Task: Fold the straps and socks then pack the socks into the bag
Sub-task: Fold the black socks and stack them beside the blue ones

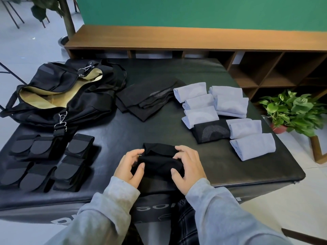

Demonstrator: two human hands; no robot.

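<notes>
- The left hand [128,167] and right hand [188,166] are both curling their fingers round a black sock [160,160], gripping it from either side as it is lying bunched at the near edge of the desk [159,131].
- The bag [58,96] is sitting open at the far left of the desk, showing its tan lining.
- Folded black straps [51,161] are lying in rows near the left, just in front of the bag.
- Unfolded black socks [150,98] are lying in a loose pile at the middle back.
- Folded pale blue socks [224,106] are sitting in rows on the right, with one folded black sock [211,132] lying among them.
- A potted plant [292,112] is standing on the floor to the right of the desk.
</notes>
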